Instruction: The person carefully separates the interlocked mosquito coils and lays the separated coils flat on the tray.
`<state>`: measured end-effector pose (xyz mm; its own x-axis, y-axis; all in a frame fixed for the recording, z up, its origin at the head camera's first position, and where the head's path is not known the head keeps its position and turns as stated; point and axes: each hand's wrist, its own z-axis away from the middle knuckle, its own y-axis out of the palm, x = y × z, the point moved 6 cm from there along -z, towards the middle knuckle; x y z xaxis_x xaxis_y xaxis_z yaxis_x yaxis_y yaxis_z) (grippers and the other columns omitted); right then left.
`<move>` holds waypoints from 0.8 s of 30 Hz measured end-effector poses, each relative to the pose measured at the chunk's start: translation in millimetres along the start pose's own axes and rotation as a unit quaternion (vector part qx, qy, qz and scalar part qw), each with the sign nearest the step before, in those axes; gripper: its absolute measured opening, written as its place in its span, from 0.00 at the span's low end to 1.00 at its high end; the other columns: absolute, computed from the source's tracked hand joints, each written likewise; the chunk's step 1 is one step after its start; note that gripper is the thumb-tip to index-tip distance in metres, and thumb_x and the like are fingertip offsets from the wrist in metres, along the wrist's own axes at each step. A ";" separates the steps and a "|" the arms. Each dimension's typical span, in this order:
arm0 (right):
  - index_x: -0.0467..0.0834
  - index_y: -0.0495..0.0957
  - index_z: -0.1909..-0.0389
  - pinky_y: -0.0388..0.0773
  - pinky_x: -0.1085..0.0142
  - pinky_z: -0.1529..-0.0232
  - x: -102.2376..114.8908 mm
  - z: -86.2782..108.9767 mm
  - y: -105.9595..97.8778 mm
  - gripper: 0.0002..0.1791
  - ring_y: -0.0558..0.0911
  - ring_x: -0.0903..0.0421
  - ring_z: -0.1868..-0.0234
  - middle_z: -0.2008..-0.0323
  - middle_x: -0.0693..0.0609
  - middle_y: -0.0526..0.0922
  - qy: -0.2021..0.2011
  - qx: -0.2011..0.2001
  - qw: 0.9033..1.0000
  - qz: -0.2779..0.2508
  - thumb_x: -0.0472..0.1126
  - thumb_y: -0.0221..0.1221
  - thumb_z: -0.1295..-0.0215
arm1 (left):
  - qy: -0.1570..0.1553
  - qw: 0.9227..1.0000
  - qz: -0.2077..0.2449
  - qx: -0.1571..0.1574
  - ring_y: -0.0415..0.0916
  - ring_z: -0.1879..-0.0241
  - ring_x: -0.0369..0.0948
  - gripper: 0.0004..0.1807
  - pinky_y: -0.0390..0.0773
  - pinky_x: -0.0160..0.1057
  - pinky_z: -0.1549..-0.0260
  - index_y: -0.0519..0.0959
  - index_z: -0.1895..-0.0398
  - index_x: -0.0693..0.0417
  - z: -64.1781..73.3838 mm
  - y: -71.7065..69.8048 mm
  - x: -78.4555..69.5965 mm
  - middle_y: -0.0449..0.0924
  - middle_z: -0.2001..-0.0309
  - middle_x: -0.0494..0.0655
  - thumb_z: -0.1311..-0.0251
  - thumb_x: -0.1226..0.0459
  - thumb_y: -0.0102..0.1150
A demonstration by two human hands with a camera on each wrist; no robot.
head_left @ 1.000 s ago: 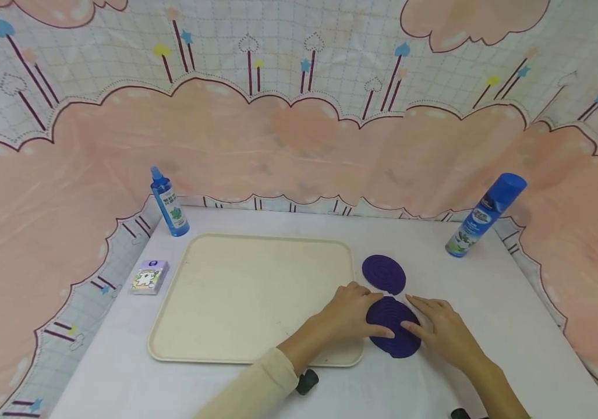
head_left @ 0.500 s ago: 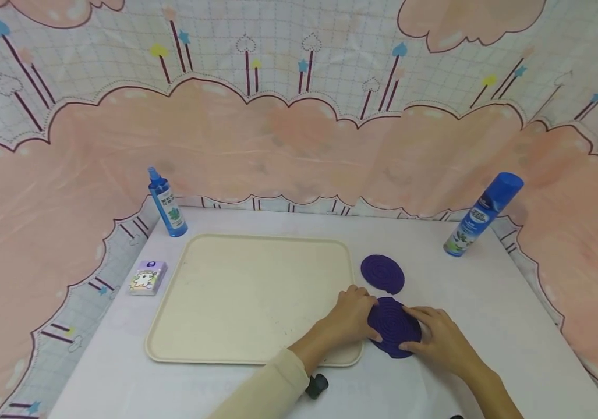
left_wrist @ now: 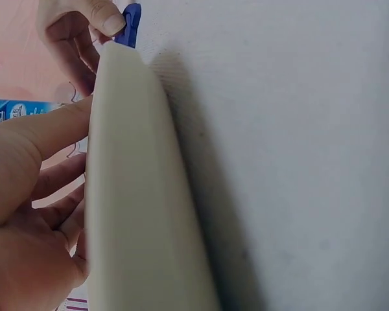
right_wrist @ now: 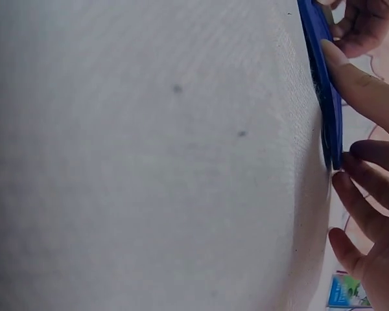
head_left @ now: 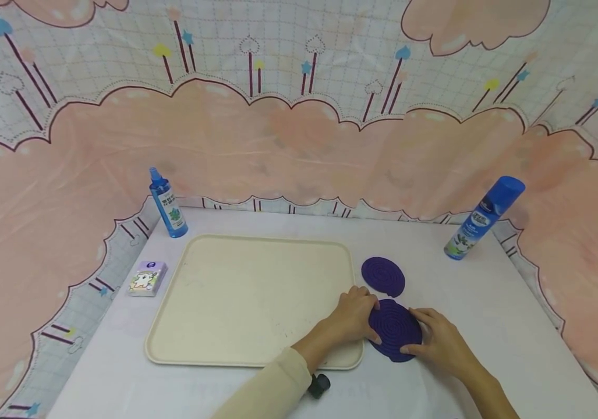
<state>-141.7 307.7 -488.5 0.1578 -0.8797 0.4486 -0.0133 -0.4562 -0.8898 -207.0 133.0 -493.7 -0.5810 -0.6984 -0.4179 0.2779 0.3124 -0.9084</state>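
A stack of dark purple round coasters with ringed ridges lies right of the beige tray. In the right wrist view two thin layers of the coasters show edge-on. My left hand reaches over the tray's right rim and grips the stack's left edge with thumb and fingers. On the opposite edge my right hand pinches the stack, thumb at the front and index finger farther back. A second spot just behind holds a single purple coaster, lying flat. In the left wrist view the tray's side hides part of the left fingers.
A blue spray bottle stands at the back left, above a small lilac box. At the back right stands a blue aerosol can. A black strap piece shows under the left sleeve. Patterned cloth hangs behind the table.
My thumbs have drawn back from the stack's top to its two edges, and the upper coaster now sits more squarely between both hands. Over the last half second little moved.
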 end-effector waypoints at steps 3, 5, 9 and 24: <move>0.31 0.76 0.38 0.78 0.38 0.39 0.7 0.3 -0.5 0.49 0.80 0.33 0.40 0.43 0.36 0.81 -0.004 -0.009 1.000 -0.009 0.51 0.82 0.61 | -0.001 1.000 0.008 -0.002 0.72 0.47 0.38 0.35 0.68 0.33 0.56 0.81 0.50 0.46 0.6 0.2 0.3 0.78 0.50 0.41 0.63 0.47 0.85; 0.31 0.76 0.37 0.77 0.38 0.39 1.3 0.5 -1.3 0.49 0.80 0.33 0.40 0.43 0.36 0.81 -0.007 -0.014 1.000 -0.013 0.50 0.82 0.61 | -0.002 1.000 0.012 -0.003 0.73 0.48 0.37 0.35 0.68 0.33 0.56 0.81 0.50 0.46 0.6 0.0 0.3 0.77 0.50 0.40 0.63 0.47 0.85; 0.32 0.75 0.36 0.78 0.39 0.41 2.5 0.8 -2.3 0.49 0.81 0.34 0.41 0.42 0.37 0.81 -0.016 -0.021 1.000 -0.015 0.49 0.82 0.60 | -0.002 1.000 0.022 -0.004 0.75 0.49 0.36 0.35 0.69 0.33 0.54 0.81 0.50 0.47 0.6 0.2 0.1 0.76 0.49 0.41 0.63 0.48 0.85; 0.38 0.79 0.39 0.85 0.65 0.54 3.5 0.4 -4.1 0.46 0.84 0.46 0.51 0.47 0.42 0.84 -0.033 -0.038 0.998 -0.039 0.49 0.82 0.63 | -0.002 0.998 0.054 0.015 0.74 0.46 0.39 0.32 0.73 0.38 0.45 0.81 0.51 0.48 -0.5 1.4 -0.4 0.78 0.49 0.42 0.62 0.53 0.85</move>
<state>-140.7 306.6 -483.4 0.2251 -0.8318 0.5074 -0.0733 -0.5337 -0.8425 -206.8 134.0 -494.8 -0.5428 -0.6645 -0.5136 0.3613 0.3673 -0.8571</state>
